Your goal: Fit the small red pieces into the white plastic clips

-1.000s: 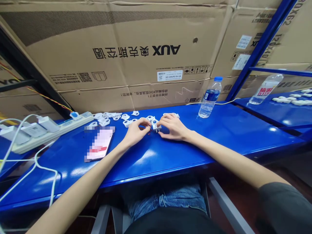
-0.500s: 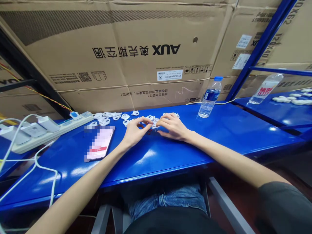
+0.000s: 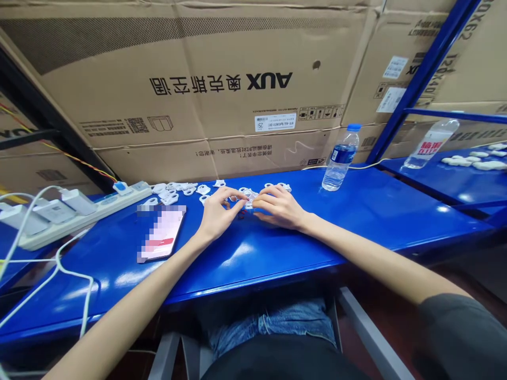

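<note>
Over the far middle of the blue tabletop (image 3: 253,258), my left hand (image 3: 219,211) and my right hand (image 3: 281,207) meet around a small white plastic part (image 3: 249,200). Thumb and index finger of my left hand pinch its left side. The fingers of my right hand are closed on its right side, partly covering it. Small red bits (image 3: 241,214) show beneath my left fingertips; their kind is unclear. Behind and to the left lie several similar white plastic pieces (image 3: 203,189) with ring-shaped openings. A few more white pieces (image 3: 283,187) sit just behind my right hand.
A phone (image 3: 164,235) lies left of my left forearm. Beyond it, a power strip (image 3: 99,211) carries chargers and white cables (image 3: 89,285). To the right stands a water bottle (image 3: 343,157); another bottle (image 3: 431,143) leans farther right. Large cardboard boxes (image 3: 198,47) wall the back.
Both hands stay in nearly the same place, with slight finger shifts around the white plastic part. The part appears slightly turned between the fingertips. Everything else looks unmoved.
</note>
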The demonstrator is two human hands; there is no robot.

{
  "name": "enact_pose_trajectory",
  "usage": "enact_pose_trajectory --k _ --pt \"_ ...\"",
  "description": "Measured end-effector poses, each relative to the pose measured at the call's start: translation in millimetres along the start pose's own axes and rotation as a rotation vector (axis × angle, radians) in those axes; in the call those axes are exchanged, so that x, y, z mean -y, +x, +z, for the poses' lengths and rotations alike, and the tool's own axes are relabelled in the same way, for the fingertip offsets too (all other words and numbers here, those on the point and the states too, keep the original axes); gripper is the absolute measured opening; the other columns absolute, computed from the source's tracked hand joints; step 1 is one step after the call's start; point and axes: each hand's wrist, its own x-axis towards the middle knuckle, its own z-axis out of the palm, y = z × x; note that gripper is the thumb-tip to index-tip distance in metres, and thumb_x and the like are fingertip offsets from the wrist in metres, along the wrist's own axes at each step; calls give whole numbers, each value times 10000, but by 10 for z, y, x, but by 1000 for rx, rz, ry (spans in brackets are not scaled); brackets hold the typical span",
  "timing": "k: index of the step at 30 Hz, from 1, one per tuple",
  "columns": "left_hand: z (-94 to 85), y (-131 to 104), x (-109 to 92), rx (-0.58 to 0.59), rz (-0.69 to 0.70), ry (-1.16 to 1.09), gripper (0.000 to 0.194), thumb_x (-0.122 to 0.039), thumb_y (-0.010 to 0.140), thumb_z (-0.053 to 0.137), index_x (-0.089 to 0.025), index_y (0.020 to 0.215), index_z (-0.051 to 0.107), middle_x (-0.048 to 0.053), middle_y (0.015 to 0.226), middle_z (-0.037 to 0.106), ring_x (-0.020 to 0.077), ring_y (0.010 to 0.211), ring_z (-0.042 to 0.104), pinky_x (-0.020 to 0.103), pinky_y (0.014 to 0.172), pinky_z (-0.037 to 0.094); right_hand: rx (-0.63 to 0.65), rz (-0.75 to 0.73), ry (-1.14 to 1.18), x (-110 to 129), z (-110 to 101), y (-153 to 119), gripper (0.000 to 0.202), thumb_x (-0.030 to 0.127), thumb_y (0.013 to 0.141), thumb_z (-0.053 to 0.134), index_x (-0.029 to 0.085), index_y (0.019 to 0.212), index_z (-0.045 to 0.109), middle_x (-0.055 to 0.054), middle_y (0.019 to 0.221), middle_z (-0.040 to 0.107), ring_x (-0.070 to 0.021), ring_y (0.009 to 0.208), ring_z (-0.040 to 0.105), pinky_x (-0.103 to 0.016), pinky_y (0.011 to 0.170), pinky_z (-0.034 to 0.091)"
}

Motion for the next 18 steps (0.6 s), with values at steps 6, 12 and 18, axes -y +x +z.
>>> enact_pose_trajectory --k 6,12,18 --pt "9 -9 -18 1 53 96 145 -343 895 674 -231 886 767 47 929 764 192 840 651 301 645 497 84 32 -9 14 -5 -1 160 305 1038 598 230 1085 731 -51 1095 795 -239 1069 654 -414 951 463" --pt "10 -20 -37 8 65 124 165 -354 908 665 -223 906 767 46 918 780 188 799 662 309 642 500 63 16 -12 18 0 -1 161 284 1043 581 220 1085 723 -45 1092 796 -229 1053 665 -409 951 469" --pt "2 -28 -59 2 21 92 169 -363 915 676 -226 922 775 29 924 794 181 799 688 283 624 509 -23 -13 -23 15 -10 7 134 263 1029 614 202 1079 722 -51 1082 799 -225 1038 665 -389 904 477"
